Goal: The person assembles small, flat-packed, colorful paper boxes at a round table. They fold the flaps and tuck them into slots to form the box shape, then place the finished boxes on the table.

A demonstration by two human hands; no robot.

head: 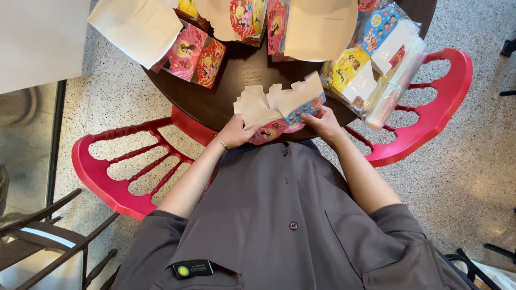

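Note:
A flat, unfolded cardboard box (279, 104), white inside with colourful cartoon print outside, rests at the near edge of the round dark wooden table (242, 72). My left hand (236, 131) grips its left side, with a bracelet on the wrist. My right hand (322, 121) holds its right side, near the blue printed flap. Both hands touch the same box.
Folded colourful boxes (196, 53) and white cardboard sheets (137, 27) lie on the table's far side. A plastic-wrapped bundle of flat boxes (376, 59) sits at the right. Two red chairs (430, 107) flank me. Dark chair frames (48, 236) stand at the lower left on speckled floor.

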